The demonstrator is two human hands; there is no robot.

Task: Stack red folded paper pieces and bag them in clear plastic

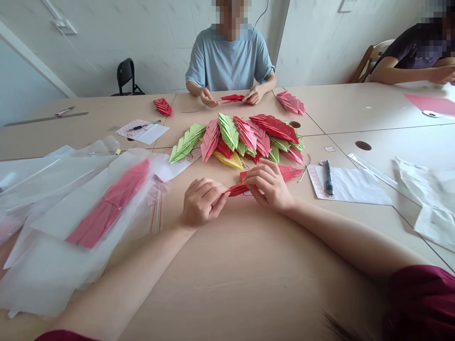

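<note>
The bench [245, 284] offers a hand passing room at lower centre of the frame, below the left hand [202, 202], the right hand [268, 185] and the red folded paper [237, 190] between them. Plastic sleeves [46, 227] obstruct the left, folded paper leaves [234, 137] bar the way ahead, and a paper sheet [355, 187] and pen [329, 177] lie right.

Bare left forearm [117, 284] reaching in diagonally from the lower left, ending in a curled left hand [203, 202], knuckles up, left fingers [218, 196] bent inward and pinched. Bare right forearm [355, 241] emerging from a dark maroon sleeve [421, 303], slanting in from the lower right. Arched right hand [268, 185] just beside the left, right fingers [256, 176] curved downward, also pinching.
</note>
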